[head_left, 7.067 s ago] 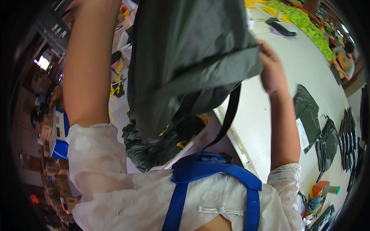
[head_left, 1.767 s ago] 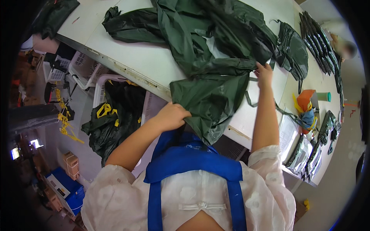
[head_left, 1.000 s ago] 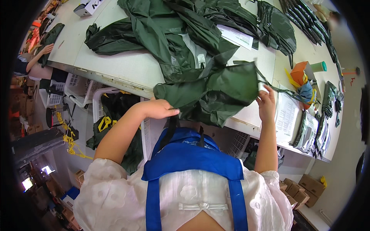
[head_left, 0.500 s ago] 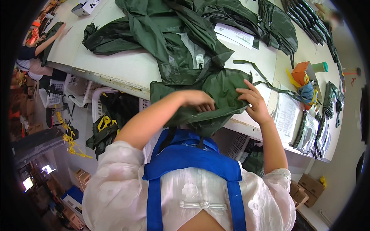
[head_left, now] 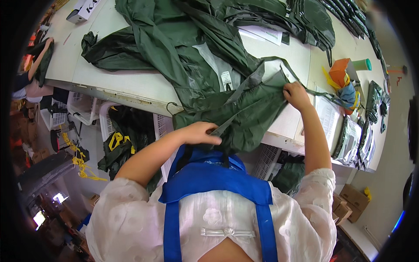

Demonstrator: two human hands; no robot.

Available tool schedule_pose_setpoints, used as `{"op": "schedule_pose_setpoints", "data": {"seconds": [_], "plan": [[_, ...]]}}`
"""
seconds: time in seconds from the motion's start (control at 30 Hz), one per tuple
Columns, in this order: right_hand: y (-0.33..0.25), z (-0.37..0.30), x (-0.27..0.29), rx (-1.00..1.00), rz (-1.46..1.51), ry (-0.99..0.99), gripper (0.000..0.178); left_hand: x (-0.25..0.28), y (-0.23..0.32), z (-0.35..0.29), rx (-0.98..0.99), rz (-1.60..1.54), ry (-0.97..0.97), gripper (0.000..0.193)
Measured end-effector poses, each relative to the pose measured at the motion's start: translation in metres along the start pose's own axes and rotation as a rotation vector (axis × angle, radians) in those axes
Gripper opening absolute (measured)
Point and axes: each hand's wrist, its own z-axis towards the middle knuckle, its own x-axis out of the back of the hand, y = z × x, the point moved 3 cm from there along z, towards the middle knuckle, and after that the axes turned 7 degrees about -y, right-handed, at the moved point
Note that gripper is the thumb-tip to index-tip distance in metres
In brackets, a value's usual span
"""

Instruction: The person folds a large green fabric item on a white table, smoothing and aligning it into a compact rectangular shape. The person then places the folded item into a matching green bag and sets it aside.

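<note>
A dark green garment of thin, slightly shiny fabric drapes over the table's front edge, and its near part is drawn into a flattened, pouch-like shape. My right hand is closed on the upper right corner of this part and pulls it taut. At its left edge, my left hand holds a fold between thumb and fingers; the fingertips are partly hidden. A long dark green strap loops beside my right hand. Farther back, the garment lies bunched, with a pale lining and a white label.
Dark green folded bundles and white paper lie at the back. On the right stand an orange box, a green roll and clear-wrapped packs. White baskets sit below the table. Another person's arm shows far left.
The pouch-like part has gone from spread open to flattened and taut. My right hand has moved slightly right and closed on its corner; my left hand has come out to its left edge.
</note>
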Motion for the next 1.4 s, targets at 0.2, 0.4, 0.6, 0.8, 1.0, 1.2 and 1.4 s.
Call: {"op": "schedule_pose_setpoints", "data": {"seconds": [0.2, 0.4, 0.6, 0.8, 1.0, 1.2, 1.4], "plan": [[-0.044, -0.044, -0.024, -0.196, 0.323, 0.699, 0.032, -0.011, -0.052, -0.034, 0.148, -0.253, 0.338, 0.033], [-0.150, -0.126, -0.069, 0.077, 0.335, 0.321, 0.031, -0.014, -0.052, -0.030, 0.080, -0.319, 0.438, 0.030], [-0.160, -0.089, -0.101, 0.097, 0.207, 0.278, 0.025, -0.008, -0.038, -0.025, 0.082, 0.151, 0.665, 0.030], [-0.148, -0.123, -0.061, 0.207, 0.338, 0.460, 0.017, -0.007, -0.040, -0.025, 0.050, 0.263, 0.705, 0.033], [-0.097, -0.213, -0.086, 0.086, 0.376, 0.427, 0.017, -0.020, -0.041, -0.024, -0.012, 0.133, 0.644, 0.029], [-0.132, -0.207, -0.057, -0.010, 0.430, 0.628, 0.025, -0.045, -0.035, -0.020, 0.149, 0.268, 0.502, 0.033], [-0.137, -0.154, -0.081, 0.136, 0.120, 0.056, 0.034, -0.068, -0.022, -0.037, 0.210, 0.443, 0.890, 0.023]]}}
